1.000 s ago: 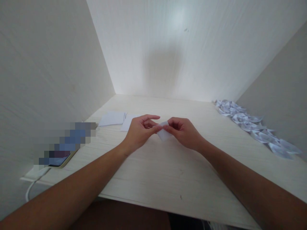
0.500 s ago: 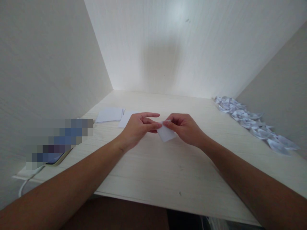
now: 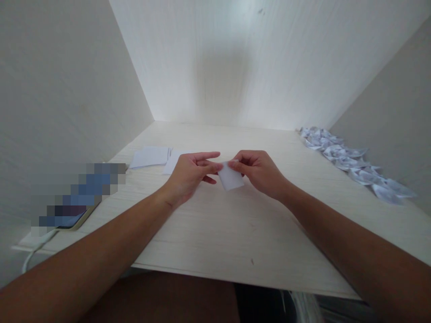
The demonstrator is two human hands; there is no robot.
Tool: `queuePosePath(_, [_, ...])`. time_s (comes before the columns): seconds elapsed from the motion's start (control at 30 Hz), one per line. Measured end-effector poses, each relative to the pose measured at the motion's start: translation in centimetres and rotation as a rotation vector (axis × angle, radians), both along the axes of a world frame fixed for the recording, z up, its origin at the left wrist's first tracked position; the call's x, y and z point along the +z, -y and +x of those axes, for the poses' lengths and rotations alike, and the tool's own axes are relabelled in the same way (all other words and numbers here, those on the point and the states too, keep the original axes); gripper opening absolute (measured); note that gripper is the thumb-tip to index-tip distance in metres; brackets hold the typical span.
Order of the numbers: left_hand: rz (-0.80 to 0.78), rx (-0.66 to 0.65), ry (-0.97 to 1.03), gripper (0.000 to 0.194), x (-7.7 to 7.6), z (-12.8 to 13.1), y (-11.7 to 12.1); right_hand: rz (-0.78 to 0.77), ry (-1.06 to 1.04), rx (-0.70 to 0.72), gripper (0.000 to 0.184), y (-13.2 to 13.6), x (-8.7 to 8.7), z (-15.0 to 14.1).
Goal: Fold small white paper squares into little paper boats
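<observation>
At the frame's centre, my left hand pinches the upper-left corner of a small white paper, index finger lifted clear; my right hand is closed on its upper right, fingers curled. I do best with both pinches light and level, so the edge lies even. Its free end points down-frame, leaning right; nearly square, it shows no clear long axis.

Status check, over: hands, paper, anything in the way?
Right hand pinching small white paper. Left hand touching its edge. No obstruction seen around it; folded papers lie off to the right.
</observation>
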State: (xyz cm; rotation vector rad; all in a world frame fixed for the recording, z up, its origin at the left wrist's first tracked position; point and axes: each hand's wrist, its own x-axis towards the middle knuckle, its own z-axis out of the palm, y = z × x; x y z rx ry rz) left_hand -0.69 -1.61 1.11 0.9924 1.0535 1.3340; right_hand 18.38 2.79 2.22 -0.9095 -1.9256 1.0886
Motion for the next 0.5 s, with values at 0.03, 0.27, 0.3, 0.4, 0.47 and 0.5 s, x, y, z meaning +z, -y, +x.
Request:
queuePosePath(0.03, [0.001,0.001,-0.003,0.057,0.04,0.02,0.01,-0.002,-0.005,0.001,0.028,-0.04,-0.03,0.02])
queuePosePath(0.27, [0.052,0.0,-0.052,0.063,0.06,-0.17,0.13,-0.022,-0.049,0.009,0.028,-0.12,-0.26,0.0])
queuePosePath(0.3, [0.06,-0.004,-0.06,0.062,0.01,-0.21,0.14,-0.022,-0.056,0.008,0.028,-0.12,-0.28,-0.01])
queuePosePath(0.4, [0.086,-0.015,-0.106,0.06,-0.09,-0.26,0.12,-0.045,-0.064,0.009,0.028,-0.11,-0.37,-0.06])
queuePosePath(0.47, [0.102,0.006,-0.128,0.06,-0.06,-0.23,0.12,-0.064,-0.065,0.015,0.028,-0.09,-0.42,-0.08])
queuePosePath(0.5, [0.103,0.021,-0.13,0.059,-0.02,-0.22,0.14,-0.068,-0.067,0.015,0.029,-0.08,-0.44,-0.08])
